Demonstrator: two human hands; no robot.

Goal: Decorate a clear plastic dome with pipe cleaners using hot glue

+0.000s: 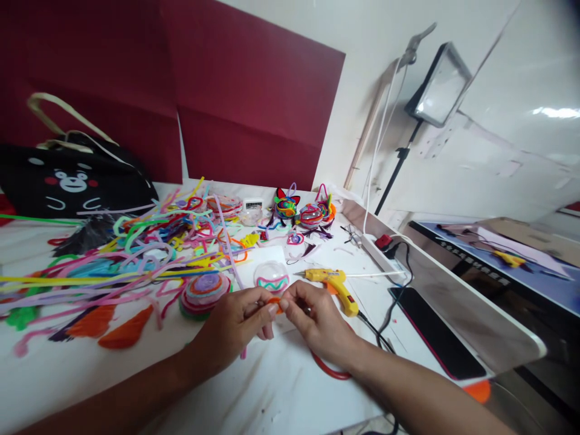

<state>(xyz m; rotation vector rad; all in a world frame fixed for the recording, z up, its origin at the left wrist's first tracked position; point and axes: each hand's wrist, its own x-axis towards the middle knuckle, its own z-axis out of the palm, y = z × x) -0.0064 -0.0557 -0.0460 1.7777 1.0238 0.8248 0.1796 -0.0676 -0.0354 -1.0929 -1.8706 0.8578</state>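
Observation:
Between the fingertips of both hands is a small orange piece that looks like a bent pipe cleaner (pixel 275 301). My left hand (pixel 238 317) pinches its left side, and my right hand (pixel 319 320) pinches the right side; the fingers cover most of it. Just beyond the hands sits a clear plastic dome (pixel 270 273) with pink and green zigzag strips on it. A yellow hot glue gun (pixel 338 285) lies to the right of the dome, its nozzle pointing left. Beside my left hand rests a round coiled pipe-cleaner piece (pixel 206 292) with a purple centre. A red loop (pixel 330 370) shows under my right wrist.
Loose colourful pipe cleaners (pixel 149 260) are heaped on the left. Finished-looking decorated balls (pixel 286 206) stand at the back. A black bag (pixel 72 175) is far left. On the right are a phone (pixel 437 332), a power strip (pixel 378 252), cables and a raised table edge (pixel 498 320).

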